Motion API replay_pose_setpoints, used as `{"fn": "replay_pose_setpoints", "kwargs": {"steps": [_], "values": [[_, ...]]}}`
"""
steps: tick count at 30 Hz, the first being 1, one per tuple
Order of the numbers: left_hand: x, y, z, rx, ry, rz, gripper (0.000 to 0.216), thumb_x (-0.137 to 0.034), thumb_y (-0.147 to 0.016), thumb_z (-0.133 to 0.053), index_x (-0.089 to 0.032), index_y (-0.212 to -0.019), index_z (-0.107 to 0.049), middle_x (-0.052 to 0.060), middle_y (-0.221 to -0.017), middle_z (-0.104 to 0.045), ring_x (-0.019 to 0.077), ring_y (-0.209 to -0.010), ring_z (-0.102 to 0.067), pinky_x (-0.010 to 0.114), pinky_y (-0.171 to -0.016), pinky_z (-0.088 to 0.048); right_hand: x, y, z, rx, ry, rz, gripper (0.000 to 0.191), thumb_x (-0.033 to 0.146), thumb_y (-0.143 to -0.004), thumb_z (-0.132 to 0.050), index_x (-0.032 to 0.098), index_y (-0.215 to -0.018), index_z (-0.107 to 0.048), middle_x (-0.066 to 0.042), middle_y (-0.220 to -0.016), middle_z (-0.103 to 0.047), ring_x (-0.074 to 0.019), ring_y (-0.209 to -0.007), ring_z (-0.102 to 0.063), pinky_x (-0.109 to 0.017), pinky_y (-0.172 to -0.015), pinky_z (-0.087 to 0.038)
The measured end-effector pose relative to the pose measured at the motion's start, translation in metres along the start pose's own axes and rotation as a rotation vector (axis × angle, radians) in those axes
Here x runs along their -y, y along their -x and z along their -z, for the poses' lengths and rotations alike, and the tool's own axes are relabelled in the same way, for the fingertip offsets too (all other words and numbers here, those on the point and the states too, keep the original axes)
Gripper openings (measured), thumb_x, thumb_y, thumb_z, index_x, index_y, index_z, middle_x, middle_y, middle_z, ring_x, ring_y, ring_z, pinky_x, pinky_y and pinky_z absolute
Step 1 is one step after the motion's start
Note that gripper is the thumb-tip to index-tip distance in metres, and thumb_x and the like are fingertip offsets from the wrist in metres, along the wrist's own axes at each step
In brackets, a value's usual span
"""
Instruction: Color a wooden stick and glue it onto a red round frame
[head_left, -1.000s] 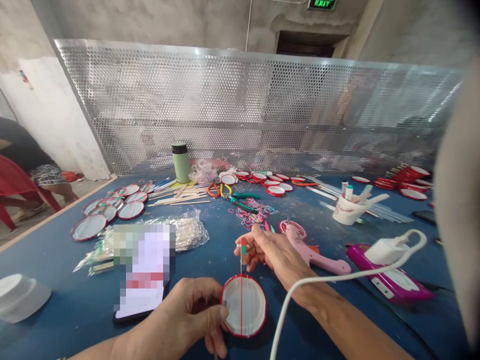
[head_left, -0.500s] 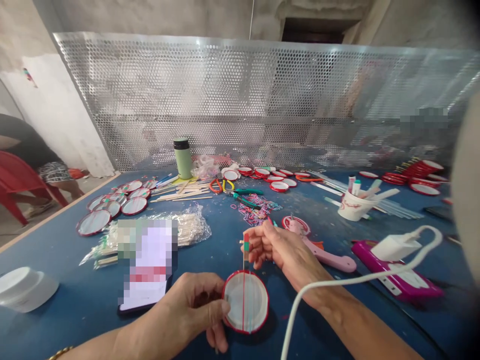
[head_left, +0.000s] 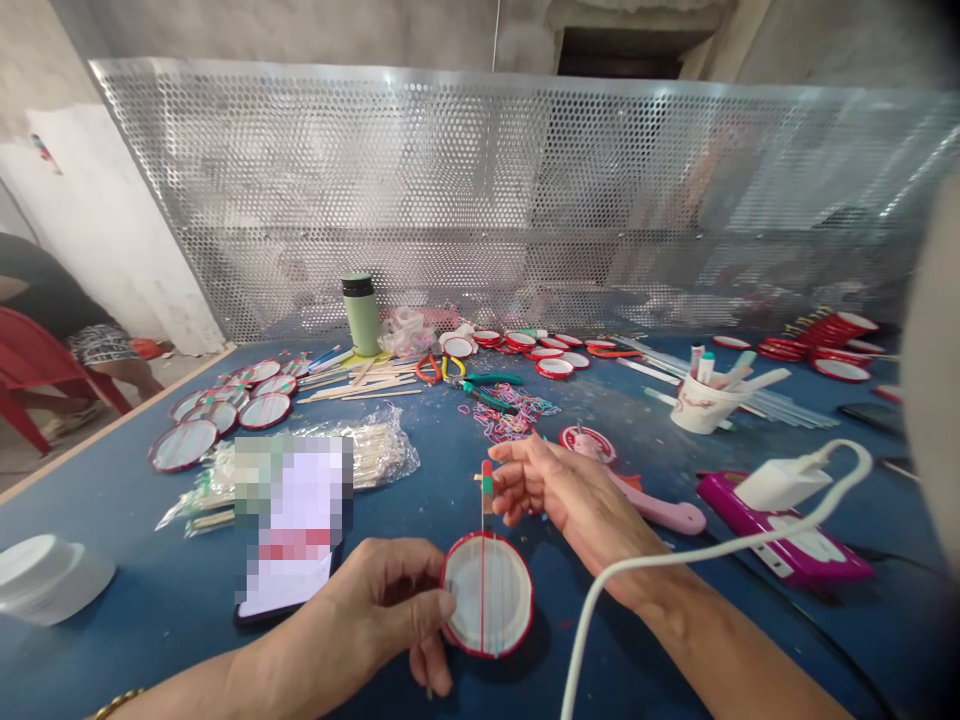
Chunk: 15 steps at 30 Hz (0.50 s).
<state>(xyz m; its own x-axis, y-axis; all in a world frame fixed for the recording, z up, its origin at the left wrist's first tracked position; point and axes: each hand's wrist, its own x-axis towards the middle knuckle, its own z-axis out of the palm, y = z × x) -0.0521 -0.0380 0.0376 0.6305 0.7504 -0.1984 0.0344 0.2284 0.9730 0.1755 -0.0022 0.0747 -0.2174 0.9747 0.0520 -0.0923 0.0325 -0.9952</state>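
Observation:
My left hand (head_left: 401, 615) is closed on the left edge of a round jar lid (head_left: 459, 578) with a red rim and pale inside. A red band and pale bluish bands stretch lengthwise across the lid. From its far edge sticks out a thin strip (head_left: 487, 490) with a red and green end; a small pale stick pokes out beside it. My right hand (head_left: 555, 495) is just right of this end, fingers apart and loosely bent. Whether a fingertip touches the strip I cannot tell. A pink hot glue gun (head_left: 667, 512) lies beyond my right wrist.
A phone (head_left: 296, 540) lies left, before a bag of sticks (head_left: 379, 450). Lids (head_left: 264, 410) lie behind it. Rubber bands (head_left: 510, 415), pliers (head_left: 487, 390), a pen cup (head_left: 701, 405) and a green bottle (head_left: 361, 318) stand or lie farther back. A white cable (head_left: 679, 560) from a purple power strip (head_left: 787, 560) crosses my right forearm.
The whole view has shifted slightly. Both hands and the lid keep nearly the same places relative to each other; the right fingers look a little more spread.

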Motion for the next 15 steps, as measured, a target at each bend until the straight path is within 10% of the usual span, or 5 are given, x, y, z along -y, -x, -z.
{"fn": "replay_pose_setpoints", "kwargs": {"steps": [15], "values": [[0.017,-0.005,0.007,0.024,0.005,-0.052,0.038,-0.050,-0.093,-0.063,-0.013,-0.091,-0.065,0.004,-0.065,-0.073,0.0099,-0.056,-0.069,0.016,-0.053,-0.049,-0.006,0.003,-0.001,0.079,-0.085,0.009,0.048,0.060,-0.097,-0.051,0.016,-0.112,-0.063,-0.007,-0.087,-0.071,-0.0182,-0.075,-0.068,-0.033,-0.070,-0.052]]}}
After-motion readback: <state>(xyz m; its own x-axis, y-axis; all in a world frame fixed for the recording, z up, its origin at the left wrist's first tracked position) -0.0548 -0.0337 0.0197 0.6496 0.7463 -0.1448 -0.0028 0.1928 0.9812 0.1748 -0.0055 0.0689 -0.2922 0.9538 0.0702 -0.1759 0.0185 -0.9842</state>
